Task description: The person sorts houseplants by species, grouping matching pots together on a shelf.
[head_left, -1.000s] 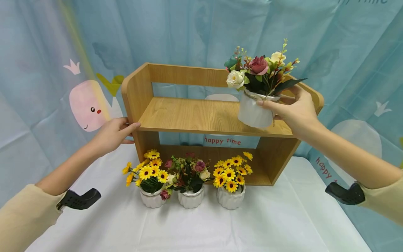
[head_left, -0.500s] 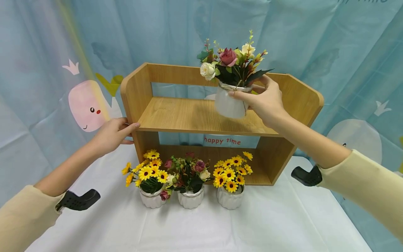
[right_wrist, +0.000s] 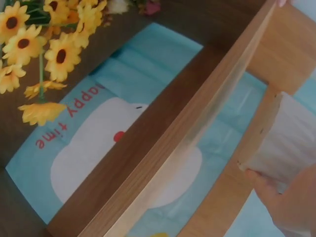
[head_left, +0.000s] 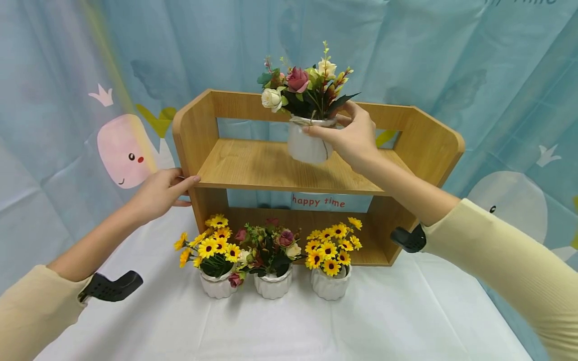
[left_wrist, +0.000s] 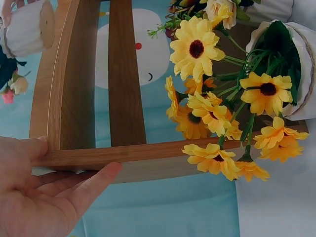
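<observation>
My right hand (head_left: 354, 134) grips a white flower pot (head_left: 307, 146) by its right side, thumb across the front. Red and cream artificial roses (head_left: 298, 80) with dark leaves fill it. The pot is upright, raised above the upper board of a two-tier wooden shelf (head_left: 253, 163), near its middle. In the right wrist view the pot's base (right_wrist: 261, 131) shows clear of the board. My left hand (head_left: 160, 198) holds the shelf's left side panel where the upper board meets it. In the left wrist view its thumb and fingers lie on either side of the panel edge (left_wrist: 103, 157).
Three white pots stand on the white tablecloth (head_left: 271, 331) before the shelf: yellow sunflowers on the left (head_left: 219, 286), mixed roses in the middle (head_left: 273, 286), yellow sunflowers on the right (head_left: 331, 286). A blue curtain (head_left: 266, 45) hangs behind.
My right hand has carried the rose pot leftward, from the right part of the shelf to above its middle, and slightly higher. The left hand has stayed on the side panel.
</observation>
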Motion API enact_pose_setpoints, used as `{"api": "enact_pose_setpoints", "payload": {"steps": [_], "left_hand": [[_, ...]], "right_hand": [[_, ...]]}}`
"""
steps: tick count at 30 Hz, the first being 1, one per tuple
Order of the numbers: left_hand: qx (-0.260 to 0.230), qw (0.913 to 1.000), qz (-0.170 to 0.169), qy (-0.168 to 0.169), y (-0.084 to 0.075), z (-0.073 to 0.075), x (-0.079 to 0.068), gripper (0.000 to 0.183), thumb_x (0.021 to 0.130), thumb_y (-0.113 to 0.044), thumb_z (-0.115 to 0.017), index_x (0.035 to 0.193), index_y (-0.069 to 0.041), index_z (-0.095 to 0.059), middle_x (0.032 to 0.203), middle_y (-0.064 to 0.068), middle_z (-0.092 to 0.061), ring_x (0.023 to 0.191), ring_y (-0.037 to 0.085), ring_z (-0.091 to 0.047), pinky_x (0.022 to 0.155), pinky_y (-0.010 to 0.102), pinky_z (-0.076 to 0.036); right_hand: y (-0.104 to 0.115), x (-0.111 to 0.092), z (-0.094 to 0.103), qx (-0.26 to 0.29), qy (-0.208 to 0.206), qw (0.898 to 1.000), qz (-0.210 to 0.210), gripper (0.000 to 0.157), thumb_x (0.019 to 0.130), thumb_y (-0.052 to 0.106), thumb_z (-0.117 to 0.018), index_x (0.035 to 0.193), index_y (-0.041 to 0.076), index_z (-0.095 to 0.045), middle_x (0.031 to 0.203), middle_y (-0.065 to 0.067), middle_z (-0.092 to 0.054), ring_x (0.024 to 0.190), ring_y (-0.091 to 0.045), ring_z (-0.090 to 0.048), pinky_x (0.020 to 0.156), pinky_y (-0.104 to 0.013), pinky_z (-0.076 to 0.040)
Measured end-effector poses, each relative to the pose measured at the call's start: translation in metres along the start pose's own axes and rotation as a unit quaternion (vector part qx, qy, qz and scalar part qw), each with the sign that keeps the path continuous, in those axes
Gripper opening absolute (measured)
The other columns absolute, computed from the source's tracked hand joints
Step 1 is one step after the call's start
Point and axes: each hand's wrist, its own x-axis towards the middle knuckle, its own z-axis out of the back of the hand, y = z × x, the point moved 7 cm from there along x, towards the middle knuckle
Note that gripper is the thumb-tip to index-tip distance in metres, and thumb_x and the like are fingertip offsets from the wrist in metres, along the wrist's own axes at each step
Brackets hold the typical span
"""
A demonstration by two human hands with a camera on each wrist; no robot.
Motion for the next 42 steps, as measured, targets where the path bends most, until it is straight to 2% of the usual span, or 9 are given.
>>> {"api": "enact_pose_setpoints", "payload": {"steps": [5,12,17,23,30,33,38,40,42], "left_hand": [[-0.002,1.0,0.0,0.002,-0.001,-0.001,0.0,0.065,0.115,-0.036,-0.045,0.142,0.023,-0.043,0.135,0.043,-0.058,0.113,0.049,-0.071,0.078,0.032,-0.065],[0.0,1.0,-0.003,0.002,0.002,0.002,0.0,0.064,0.115,-0.036,-0.044,0.142,0.022,-0.044,0.135,0.042,-0.058,0.112,0.049,-0.071,0.077,0.029,-0.064],[0.001,1.0,-0.003,0.002,0.003,0.003,0.001,0.064,0.115,-0.036,-0.044,0.14,0.022,-0.045,0.134,0.042,-0.059,0.112,0.048,-0.071,0.077,0.029,-0.064],[-0.007,1.0,-0.006,0.001,0.003,0.003,-0.001,0.064,0.115,-0.037,-0.045,0.14,0.022,-0.045,0.133,0.042,-0.059,0.111,0.048,-0.072,0.077,0.03,-0.065],[0.004,0.9999,-0.008,-0.003,0.0,0.0,-0.004,0.065,0.114,-0.04,-0.045,0.138,0.02,-0.048,0.131,0.04,-0.062,0.113,0.047,-0.07,0.078,0.031,-0.065],[0.011,0.9998,-0.012,-0.006,-0.001,0.0,-0.005,0.063,0.114,-0.038,-0.044,0.137,0.02,-0.05,0.13,0.039,-0.062,0.113,0.048,-0.07,0.079,0.035,-0.065],[0.018,0.9997,-0.015,-0.01,-0.002,-0.001,-0.004,0.062,0.115,-0.037,-0.044,0.136,0.02,-0.05,0.13,0.04,-0.062,0.113,0.048,-0.07,0.082,0.04,-0.064],[0.018,0.9996,-0.016,-0.01,-0.003,-0.002,-0.004,0.062,0.115,-0.038,-0.044,0.136,0.02,-0.05,0.131,0.04,-0.062,0.113,0.048,-0.07,0.081,0.039,-0.065],[0.017,0.9997,-0.017,-0.01,-0.003,-0.002,-0.003,0.062,0.115,-0.038,-0.044,0.136,0.02,-0.05,0.131,0.04,-0.062,0.113,0.048,-0.07,0.079,0.035,-0.065]], "right_hand": [[0.003,0.003,-0.013,-0.006,0.001,1.0,0.009,0.053,0.08,0.029,-0.092,0.121,0.015,-0.062,0.143,-0.002,-0.058,0.141,-0.019,-0.055,0.105,-0.04,-0.056],[0.014,0.008,-0.036,-0.002,0.016,0.999,0.028,0.046,0.08,0.029,-0.093,0.109,0.016,-0.059,0.128,0.001,-0.068,0.119,-0.014,-0.069,0.081,-0.032,-0.054],[0.02,0.011,-0.049,-0.007,0.016,0.999,0.028,0.045,0.08,0.03,-0.094,0.104,0.017,-0.059,0.12,0.001,-0.068,0.109,-0.015,-0.07,0.076,-0.029,-0.049],[0.018,0.012,-0.064,-0.003,0.022,0.999,0.032,0.043,0.08,0.029,-0.094,0.1,0.017,-0.057,0.1,0.001,-0.069,0.096,-0.015,-0.07,0.069,-0.028,-0.048],[0.004,0.005,-0.084,0.01,0.051,0.998,0.046,0.041,0.083,0.026,-0.092,0.099,0.015,-0.056,0.089,0.002,-0.062,0.122,-0.022,-0.067,0.074,-0.028,-0.053],[-0.005,0.0,-0.092,0.037,0.066,0.996,0.045,0.039,0.085,0.022,-0.09,0.1,0.012,-0.055,0.083,-0.001,-0.062,0.097,-0.019,-0.069,0.069,-0.027,-0.052],[-0.015,-0.004,-0.095,0.058,0.063,0.996,0.038,0.041,0.085,0.021,-0.091,0.106,0.011,-0.057,0.084,-0.003,-0.062,0.063,-0.01,-0.058,0.06,-0.024,-0.046],[-0.016,-0.005,-0.094,0.059,0.063,0.996,0.039,0.043,0.085,0.021,-0.091,0.11,0.011,-0.057,0.09,-0.005,-0.064,0.064,-0.011,-0.059,0.06,-0.025,-0.046],[-0.016,-0.007,-0.092,0.056,0.063,0.996,0.04,0.044,0.086,0.022,-0.09,0.115,0.011,-0.059,0.103,-0.007,-0.067,0.076,-0.013,-0.066,0.064,-0.025,-0.05]]}}
